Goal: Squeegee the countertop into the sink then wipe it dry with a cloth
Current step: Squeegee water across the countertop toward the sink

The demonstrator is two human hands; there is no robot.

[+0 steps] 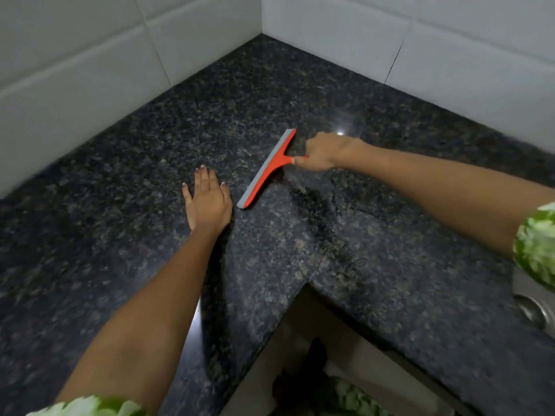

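**Squeegee pass under way, corner of worktop**

Green-patterned sleeves [90, 408] at bottom edge, forearms reaching out over dark granite worktop [120, 175]. Left hand [208, 202] flat, fingers spread, palm down, bracing, holding nothing. Right hand [321, 153] closed round handle of red squeegee [267, 171]; blade edge down on stone, angled diagonally, just beside left hand. Sink [531, 307] only partly visible at right edge. Step: squeegee phase, likely mid-stroke. Next: pull blade right toward sink with steady pressure. Cloth not in view.

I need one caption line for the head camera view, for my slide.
Right hand holds red squeegee on dark granite countertop; left hand rests flat beside it.
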